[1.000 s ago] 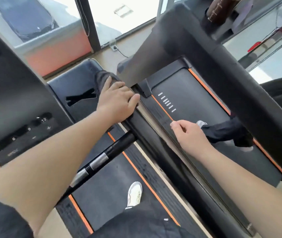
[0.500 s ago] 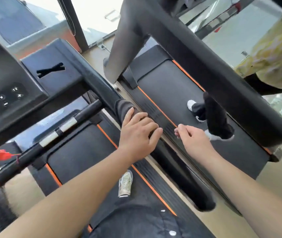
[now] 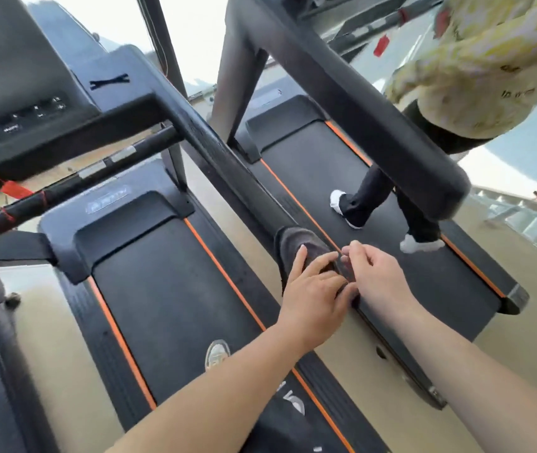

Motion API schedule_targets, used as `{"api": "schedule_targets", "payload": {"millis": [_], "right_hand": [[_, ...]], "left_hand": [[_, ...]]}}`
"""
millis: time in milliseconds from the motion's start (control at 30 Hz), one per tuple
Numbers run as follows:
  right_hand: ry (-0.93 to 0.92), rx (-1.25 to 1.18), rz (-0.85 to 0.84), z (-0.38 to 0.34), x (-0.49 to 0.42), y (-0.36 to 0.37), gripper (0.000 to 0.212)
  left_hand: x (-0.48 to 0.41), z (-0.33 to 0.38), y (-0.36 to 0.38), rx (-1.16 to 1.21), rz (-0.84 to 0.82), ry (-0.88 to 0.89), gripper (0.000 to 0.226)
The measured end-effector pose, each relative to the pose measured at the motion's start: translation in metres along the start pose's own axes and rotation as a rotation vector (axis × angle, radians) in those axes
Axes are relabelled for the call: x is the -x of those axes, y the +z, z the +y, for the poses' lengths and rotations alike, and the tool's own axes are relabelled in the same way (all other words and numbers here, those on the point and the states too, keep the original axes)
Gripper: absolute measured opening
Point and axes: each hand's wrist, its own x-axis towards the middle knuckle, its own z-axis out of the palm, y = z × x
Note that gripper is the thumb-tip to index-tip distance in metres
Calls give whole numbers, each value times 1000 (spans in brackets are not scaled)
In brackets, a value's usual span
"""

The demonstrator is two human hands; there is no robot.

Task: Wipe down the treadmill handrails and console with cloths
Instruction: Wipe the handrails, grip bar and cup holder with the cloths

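Where cloth (image 3: 296, 241) wraps handrail (image 3: 228, 158), its end hides.

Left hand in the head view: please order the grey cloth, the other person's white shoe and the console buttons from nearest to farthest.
From the left hand:
1. grey cloth, under the fingers on the handrail.
2. white shoe, up and right on the neighbouring belt.
3. console buttons, far upper left.

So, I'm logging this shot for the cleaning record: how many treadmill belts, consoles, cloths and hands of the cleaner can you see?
belts: 2
console: 1
cloth: 1
left hand, right hand: 2
total: 6
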Motion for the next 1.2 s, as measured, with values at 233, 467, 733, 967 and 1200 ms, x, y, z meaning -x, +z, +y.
{"api": "schedule_targets", "payload": {"millis": [233, 467, 733, 967, 1200], "right_hand": [[-82, 32, 52, -2, 24, 4, 44], [-79, 97, 52, 1, 38, 14, 36], [-82, 95, 32, 17, 66, -9, 27], [-30, 60, -20, 34, 57, -7, 37], [-30, 44, -40, 44, 61, -4, 33]], "left_hand": [[58, -34, -33, 454, 263, -776, 45], [-27, -57, -86, 630, 557, -899, 38], [-76, -39, -37, 660, 481, -1134, 53], [7, 30, 20, 518, 314, -779, 57], [54, 26, 7, 762, 379, -1084, 40]]}}
